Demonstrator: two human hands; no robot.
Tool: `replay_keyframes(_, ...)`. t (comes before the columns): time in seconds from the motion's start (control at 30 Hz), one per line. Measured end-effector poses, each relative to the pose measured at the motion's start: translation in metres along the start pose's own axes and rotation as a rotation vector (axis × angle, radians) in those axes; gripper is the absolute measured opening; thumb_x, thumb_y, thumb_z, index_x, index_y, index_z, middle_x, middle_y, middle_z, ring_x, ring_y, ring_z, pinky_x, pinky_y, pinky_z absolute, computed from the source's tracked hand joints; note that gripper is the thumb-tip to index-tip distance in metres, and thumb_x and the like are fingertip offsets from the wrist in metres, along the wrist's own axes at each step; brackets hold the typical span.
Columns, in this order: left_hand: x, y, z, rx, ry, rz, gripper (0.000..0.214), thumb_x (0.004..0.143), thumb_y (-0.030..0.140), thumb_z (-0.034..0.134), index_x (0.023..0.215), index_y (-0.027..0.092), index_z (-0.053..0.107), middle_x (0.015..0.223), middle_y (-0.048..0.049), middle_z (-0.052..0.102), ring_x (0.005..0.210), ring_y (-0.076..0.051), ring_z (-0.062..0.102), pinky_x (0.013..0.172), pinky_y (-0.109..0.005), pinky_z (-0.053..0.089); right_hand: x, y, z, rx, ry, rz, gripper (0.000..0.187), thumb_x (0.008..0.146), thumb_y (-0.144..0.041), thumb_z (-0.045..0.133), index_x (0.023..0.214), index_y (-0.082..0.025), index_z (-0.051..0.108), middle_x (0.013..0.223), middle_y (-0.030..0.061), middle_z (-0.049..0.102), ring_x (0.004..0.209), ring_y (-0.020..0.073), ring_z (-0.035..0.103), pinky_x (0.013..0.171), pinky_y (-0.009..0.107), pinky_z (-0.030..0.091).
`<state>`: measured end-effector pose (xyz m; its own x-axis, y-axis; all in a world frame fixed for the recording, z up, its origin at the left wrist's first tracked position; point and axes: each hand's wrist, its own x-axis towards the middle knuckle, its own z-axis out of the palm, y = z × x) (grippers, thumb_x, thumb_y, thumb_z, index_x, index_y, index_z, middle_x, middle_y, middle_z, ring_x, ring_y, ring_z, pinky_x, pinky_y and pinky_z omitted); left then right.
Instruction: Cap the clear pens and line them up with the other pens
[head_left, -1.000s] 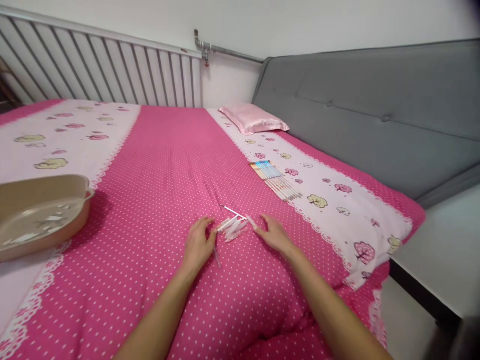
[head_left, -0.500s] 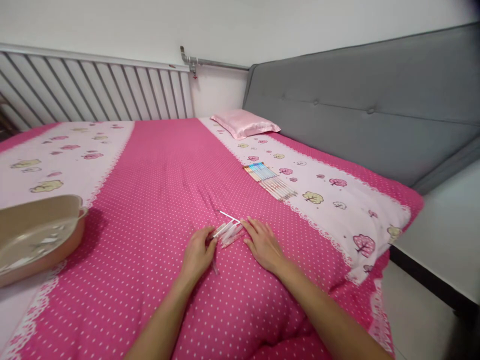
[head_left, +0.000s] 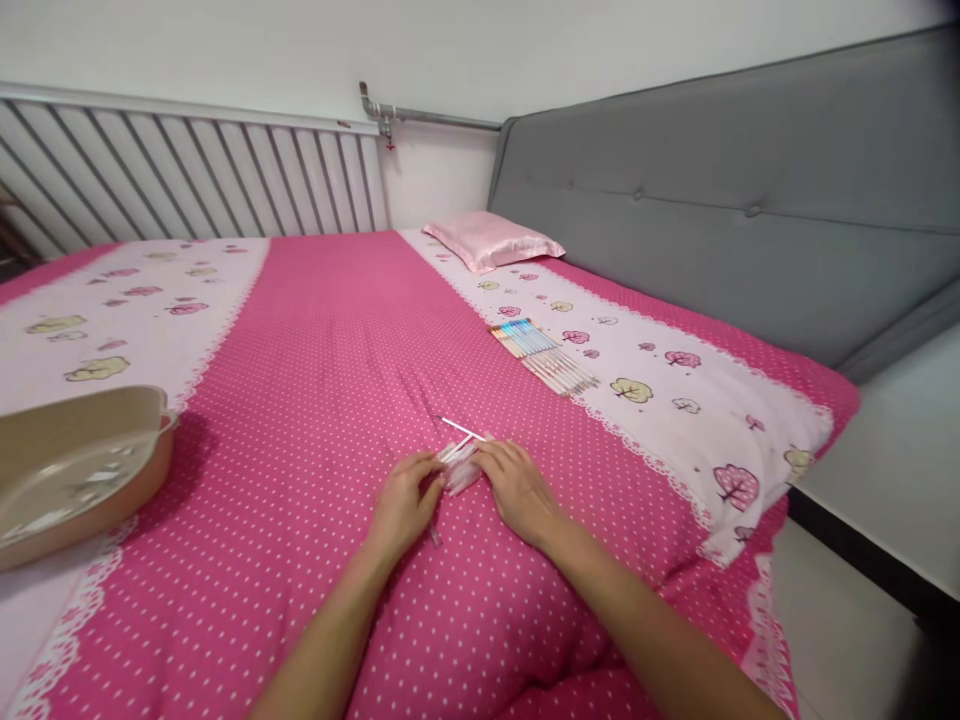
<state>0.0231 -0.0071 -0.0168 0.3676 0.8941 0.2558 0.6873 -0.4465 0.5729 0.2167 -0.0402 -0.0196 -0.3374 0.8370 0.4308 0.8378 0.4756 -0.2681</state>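
A small heap of thin white and clear plastic tubes [head_left: 459, 462] lies on the pink dotted bedcover [head_left: 322, 340], and one thin white stick [head_left: 459, 428] pokes out behind it. My left hand [head_left: 405, 508] is at the heap's left side, fingers curled and pinching its near end. My right hand [head_left: 517, 490] lies at the right side, fingers stretched flat against the tubes. Both hands squeeze the heap between them.
A row of coloured pens [head_left: 544, 357] lies on the pale tree-print strip farther right. A beige tray [head_left: 75, 470] with small pieces in it sits at the left. A pink pillow [head_left: 491, 240] and a grey headboard [head_left: 712, 220] are behind. The bed edge drops off at right.
Both hands have closed in on the heap from either side, pushing the tubes into a tighter bunch. The camera view has shifted slightly.
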Motion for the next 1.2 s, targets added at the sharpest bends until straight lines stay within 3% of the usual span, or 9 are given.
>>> replay_keyframes(0.33, -0.001, 0.003, -0.002, 0.050, 0.020, -0.052, 0.023, 0.082, 0.027, 0.050, 0.094, 0.016, 0.068, 0.109, -0.0108, 0.064, 0.104, -0.024, 0.057, 0.093, -0.040, 0.045, 0.013, -0.005, 0.002, 0.013, -0.098, 0.250, 0.044, 0.083, -0.006, 0.035, 0.124, -0.013, 0.049, 0.127, 0.0122, 0.053, 0.121, 0.0228, 0.039, 0.103, 0.040, 0.030)
replay_keyframes(0.6, -0.001, 0.004, -0.002, 0.061, 0.006, -0.059, 0.027, 0.083, 0.027, 0.050, 0.097, 0.014, 0.069, 0.111, -0.0135, 0.064, 0.106, -0.026, 0.057, 0.093, -0.040, 0.045, 0.017, -0.003, 0.011, -0.054, -0.141, 0.298, 0.041, 0.084, -0.012, 0.037, 0.123, -0.009, 0.050, 0.129, 0.0130, 0.051, 0.125, 0.0287, 0.032, 0.108, 0.046, 0.017)
replay_keyframes(0.77, -0.001, 0.004, -0.003, 0.062, 0.009, -0.071, 0.028, 0.083, 0.027, 0.050, 0.099, 0.014, 0.069, 0.111, -0.0125, 0.064, 0.106, -0.025, 0.057, 0.094, -0.039, 0.044, 0.015, -0.002, 0.013, -0.088, -0.096, 0.259, 0.039, 0.085, -0.012, 0.035, 0.120, -0.012, 0.053, 0.123, 0.0118, 0.053, 0.122, 0.0262, 0.034, 0.109, 0.045, 0.015)
replay_keyframes(1.03, -0.002, 0.007, -0.009, 0.006, 0.072, -0.107, 0.028, 0.083, 0.034, 0.050, 0.093, 0.016, 0.069, 0.100, -0.0088, 0.068, 0.093, -0.022, 0.061, 0.085, -0.037, 0.048, 0.010, -0.002, 0.014, -0.084, 0.042, 0.236, 0.043, 0.083, -0.006, 0.034, 0.123, -0.009, 0.050, 0.122, 0.0144, 0.051, 0.116, 0.0248, 0.039, 0.105, 0.042, 0.024)
replay_keyframes(1.2, -0.002, 0.007, -0.013, 0.020, 0.114, -0.192, 0.022, 0.082, 0.026, 0.047, 0.091, 0.018, 0.066, 0.093, -0.0063, 0.068, 0.085, -0.020, 0.062, 0.078, -0.034, 0.048, 0.006, 0.001, 0.005, -0.037, 0.162, 0.268, 0.045, 0.085, -0.003, 0.027, 0.124, -0.012, 0.048, 0.122, 0.0137, 0.052, 0.114, 0.0238, 0.043, 0.100, 0.043, 0.031)
